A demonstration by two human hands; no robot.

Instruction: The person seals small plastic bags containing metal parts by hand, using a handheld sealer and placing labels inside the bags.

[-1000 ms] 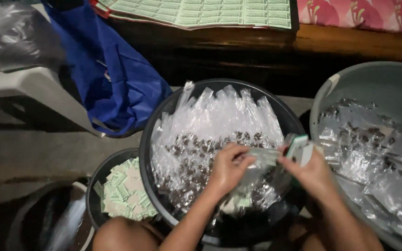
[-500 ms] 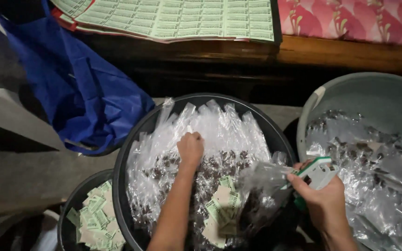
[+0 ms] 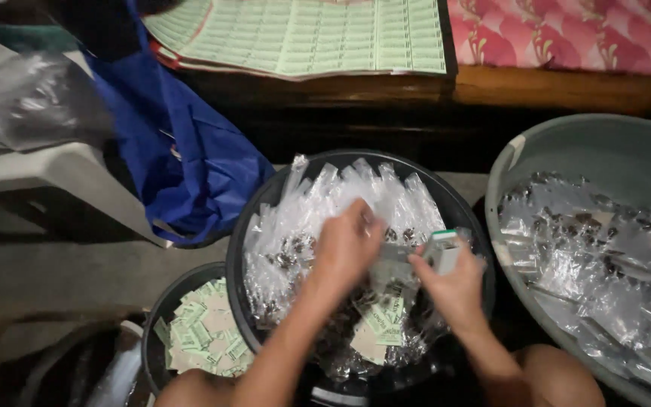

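My left hand (image 3: 346, 245) and my right hand (image 3: 452, 283) meet over a black round basin (image 3: 265, 197) filled with small clear plastic packets (image 3: 325, 203) of dark pieces. My right hand grips a white and green stapler (image 3: 444, 249). A clear packet (image 3: 395, 254) is pinched in my left hand's fingers, right against the stapler's mouth. Loose green paper labels (image 3: 380, 320) lie on the packets just below my hands.
A grey basin (image 3: 566, 143) on the right holds more clear packets. A small dark bucket (image 3: 161, 301) of green labels sits lower left. A blue bag (image 3: 190, 151) hangs behind, beside a white plastic chair (image 3: 54, 162). Sheets of green labels (image 3: 325, 34) lie on a wooden ledge (image 3: 551, 87).
My left hand came back from the far packets with a packet and joined my right hand. My right hand moved left with the stapler. The view shifted slightly.
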